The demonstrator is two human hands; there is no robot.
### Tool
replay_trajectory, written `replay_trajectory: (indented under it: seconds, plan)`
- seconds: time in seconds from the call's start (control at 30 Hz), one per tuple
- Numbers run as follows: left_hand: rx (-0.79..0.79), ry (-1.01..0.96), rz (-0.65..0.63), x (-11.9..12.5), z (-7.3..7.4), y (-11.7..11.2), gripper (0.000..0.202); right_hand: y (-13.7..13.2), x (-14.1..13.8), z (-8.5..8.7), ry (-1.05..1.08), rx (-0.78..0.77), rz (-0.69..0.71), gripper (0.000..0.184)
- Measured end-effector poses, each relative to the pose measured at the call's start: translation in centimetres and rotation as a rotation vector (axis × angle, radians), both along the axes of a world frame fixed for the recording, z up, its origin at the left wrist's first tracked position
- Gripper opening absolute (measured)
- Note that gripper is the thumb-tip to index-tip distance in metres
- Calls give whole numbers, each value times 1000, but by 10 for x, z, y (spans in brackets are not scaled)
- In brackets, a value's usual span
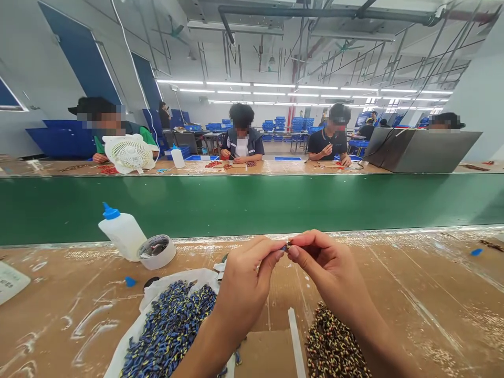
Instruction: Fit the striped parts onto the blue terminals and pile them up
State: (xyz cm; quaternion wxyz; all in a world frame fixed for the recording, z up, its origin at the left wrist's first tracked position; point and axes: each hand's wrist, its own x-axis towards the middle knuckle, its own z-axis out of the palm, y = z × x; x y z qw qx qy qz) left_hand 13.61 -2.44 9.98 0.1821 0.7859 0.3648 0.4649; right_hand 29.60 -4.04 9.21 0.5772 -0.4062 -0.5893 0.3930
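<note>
In front of me, my left hand (246,278) and my right hand (334,265) meet at their fingertips. My left thumb and forefinger pinch a small blue piece (284,248). Against it, my right thumb and forefinger pinch a tiny dark and gold piece (289,244); its exact kind is too small to make out. A heap of small blue and yellow pieces (169,325) lies on a white plastic bag (125,344), partly behind my left forearm. Below my right hand is a heap of small brown, gold and reddish curved pieces (333,346).
A white squeeze bottle (124,233) with a blue cap stands beside a tape roll (157,252) on the cardboard-covered table (409,294). Beyond runs a green belt (252,205). Several people sit across it, near a white fan (129,153) and a grey metal box (425,150).
</note>
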Motion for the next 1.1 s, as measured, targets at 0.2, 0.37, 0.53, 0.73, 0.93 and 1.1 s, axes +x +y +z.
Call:
replay_trajectory:
  seconds: [0.2, 0.37, 0.53, 0.73, 0.93, 1.1]
  plan:
    - [151, 55, 52, -2, 1, 0, 19, 0, -2, -4, -79, 63, -78, 11]
    - [173, 48, 60, -6, 2, 4, 14, -1, -2, -6, -63, 49, -72, 11]
    - [228, 77, 14, -9, 2, 4, 14, -3, -1, -5, -58, 48, -48, 9]
    - [268, 76, 13, -8, 2, 2, 16, -5, -3, -7, -79, 93, -49, 10]
    - [243, 71, -13, -7, -1, 6, 20, -1, -1, -10, -105, 106, -25, 10]
    - [226, 132, -18, -10, 0, 9, 21, 3, 1, -11, -182, 99, 1, 14]
